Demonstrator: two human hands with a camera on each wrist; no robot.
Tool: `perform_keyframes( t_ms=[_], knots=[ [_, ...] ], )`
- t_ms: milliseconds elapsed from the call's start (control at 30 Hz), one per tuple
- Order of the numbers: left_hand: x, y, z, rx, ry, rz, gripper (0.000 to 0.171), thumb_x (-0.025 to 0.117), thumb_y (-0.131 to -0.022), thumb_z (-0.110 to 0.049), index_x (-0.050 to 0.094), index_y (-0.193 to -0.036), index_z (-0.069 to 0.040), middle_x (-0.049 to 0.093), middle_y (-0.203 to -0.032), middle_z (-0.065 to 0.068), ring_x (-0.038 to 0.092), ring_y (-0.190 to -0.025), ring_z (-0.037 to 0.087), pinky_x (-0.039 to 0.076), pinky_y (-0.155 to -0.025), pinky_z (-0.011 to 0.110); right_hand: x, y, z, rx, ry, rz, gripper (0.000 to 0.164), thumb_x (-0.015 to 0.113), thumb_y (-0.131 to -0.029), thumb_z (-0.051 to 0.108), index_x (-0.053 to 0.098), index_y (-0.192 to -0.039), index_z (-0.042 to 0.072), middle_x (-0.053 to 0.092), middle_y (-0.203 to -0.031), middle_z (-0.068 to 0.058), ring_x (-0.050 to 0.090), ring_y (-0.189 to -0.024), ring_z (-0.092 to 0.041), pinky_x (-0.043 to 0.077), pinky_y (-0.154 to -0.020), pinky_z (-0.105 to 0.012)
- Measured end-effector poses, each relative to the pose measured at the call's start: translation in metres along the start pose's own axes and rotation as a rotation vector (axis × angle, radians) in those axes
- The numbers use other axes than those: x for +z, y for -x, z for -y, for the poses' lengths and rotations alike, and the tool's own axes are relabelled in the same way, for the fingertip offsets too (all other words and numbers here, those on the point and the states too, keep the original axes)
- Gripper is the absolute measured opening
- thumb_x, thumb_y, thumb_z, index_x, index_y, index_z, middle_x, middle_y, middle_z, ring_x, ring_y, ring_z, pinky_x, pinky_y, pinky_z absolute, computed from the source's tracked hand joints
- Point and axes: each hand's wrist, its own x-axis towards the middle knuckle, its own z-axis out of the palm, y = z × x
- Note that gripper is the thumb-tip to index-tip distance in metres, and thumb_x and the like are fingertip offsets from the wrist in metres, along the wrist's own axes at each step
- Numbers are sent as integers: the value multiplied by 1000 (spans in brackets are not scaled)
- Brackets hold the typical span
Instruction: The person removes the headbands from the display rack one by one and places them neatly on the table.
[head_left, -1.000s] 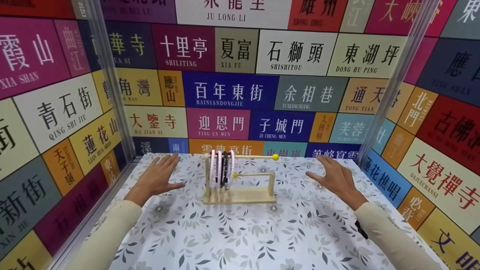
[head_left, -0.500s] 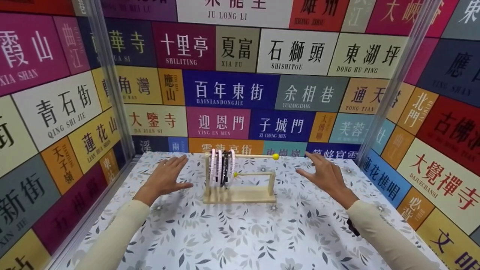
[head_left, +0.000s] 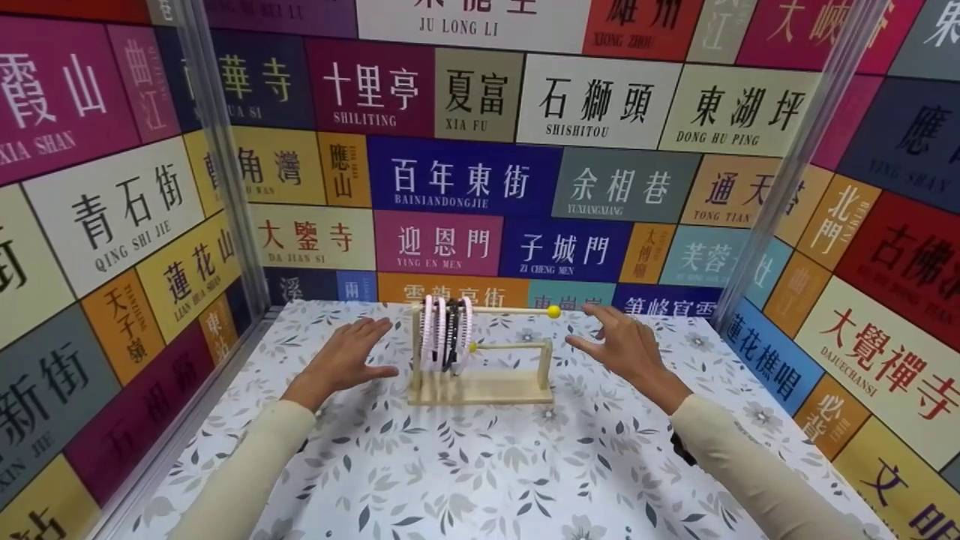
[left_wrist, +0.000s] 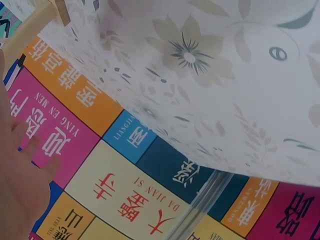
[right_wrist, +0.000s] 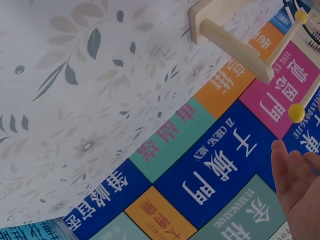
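A pale wooden stand (head_left: 480, 393) has two horizontal rods, each tipped with a yellow ball (head_left: 553, 311). Several pink, white and black ribbed hoops (head_left: 427, 334), like bracelets or hair bands, hang at the left of the upper rod. To the left of the stand hovers my left hand (head_left: 345, 360), fingers extended and thumb apart, holding nothing. My right hand (head_left: 626, 349) is right of the rod's ball, fingers slightly bent, thumb spread, also holding nothing. In the right wrist view, the hand (right_wrist: 302, 200) is apart from the upper ball (right_wrist: 296, 113). Only part of the left hand (left_wrist: 22, 185) shows in its wrist view.
The stand rests near the back of a table (head_left: 480, 472) covered with leaf-patterned cloth. Walls of coloured sign panels (head_left: 461, 180) rise behind and on both sides. Clear vertical strips (head_left: 225, 150) run along the corners.
Both hands have moved inward toward the stand, the left hand rightward and the right hand leftward. The stand and its hoops stay in place.
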Motion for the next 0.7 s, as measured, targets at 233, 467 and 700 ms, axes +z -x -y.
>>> perform_keyframes(
  t_ms=[233,467,700],
  knots=[
    [11,-1,-2,28,48,-7,92,75,-91,-57,37,-161,-11,40,-164,13,31,-153,38,20,-125,63,12,-5,23,-38,-64,4,63,82,-87,50,68,-138,16,74,-124,-7,60,-55,-9,43,-41,-26],
    [25,-5,-3,60,98,-18,85,77,-91,-49,43,-158,-9,43,-161,14,33,-151,40,22,-124,63,27,-8,46,-109,-91,-4,61,82,-87,50,69,-136,16,76,-120,-3,32,-41,-3,27,-39,-24],
    [40,-7,-5,20,169,40,78,77,-93,-45,46,-157,-13,43,-162,12,29,-153,39,23,-125,61,43,-15,71,-134,-85,23,59,81,-87,53,70,-134,19,78,-115,0,27,-40,-2,24,-39,-23]
  ],
)
